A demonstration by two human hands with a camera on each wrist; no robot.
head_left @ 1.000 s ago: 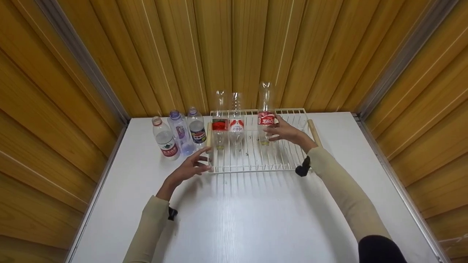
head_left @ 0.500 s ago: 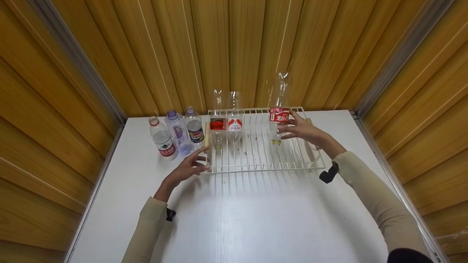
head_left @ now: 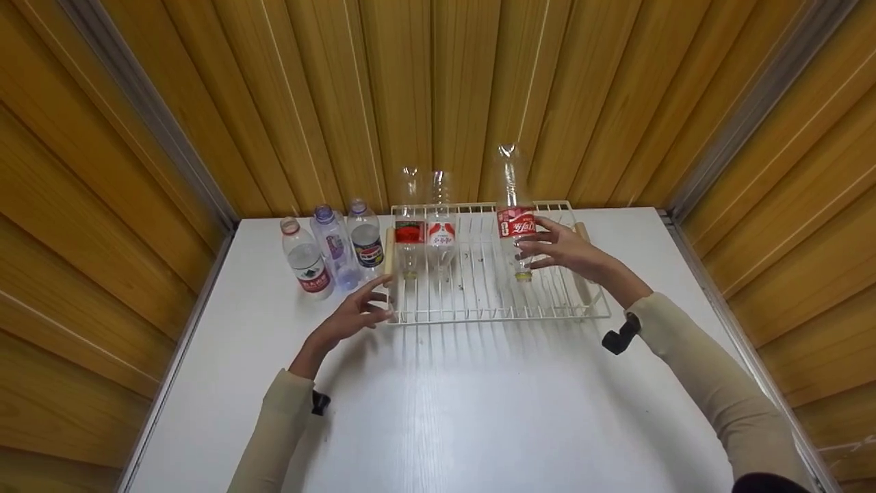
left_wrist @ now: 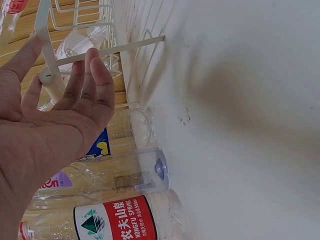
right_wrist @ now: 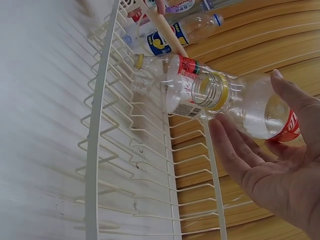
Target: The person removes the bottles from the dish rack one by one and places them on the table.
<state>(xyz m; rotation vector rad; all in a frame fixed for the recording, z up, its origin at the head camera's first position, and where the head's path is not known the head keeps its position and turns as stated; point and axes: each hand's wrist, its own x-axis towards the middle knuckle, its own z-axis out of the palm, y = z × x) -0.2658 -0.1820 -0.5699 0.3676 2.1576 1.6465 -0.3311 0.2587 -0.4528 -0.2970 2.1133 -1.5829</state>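
Observation:
My right hand (head_left: 564, 252) grips a clear plastic cola bottle (head_left: 517, 220) with a red label, upside down and slightly tilted over the right half of a white wire rack (head_left: 472, 318). Its uncapped mouth with a yellow ring (right_wrist: 218, 91) points down at the wires. Two more clear bottles, one with a red-and-black label (head_left: 410, 233) and one with a white-and-red label (head_left: 441, 234), stand inverted in the rack's left part. My left hand (head_left: 349, 316) holds the rack's front left corner, thumb and fingers around the frame by the wooden handle (left_wrist: 54, 86).
Left of the rack, three uncapped bottles stand upright on the white table: a red-and-white labelled water bottle (head_left: 308, 259), a purplish bottle (head_left: 335, 245) and a blue-labelled bottle (head_left: 367, 236). Ribbed wood-look panels (head_left: 465, 82) rise right behind the rack.
My right hand carries the inverted cola bottle rightward, then slightly back left and lower toward the wires. My left hand stays at the rack's corner.

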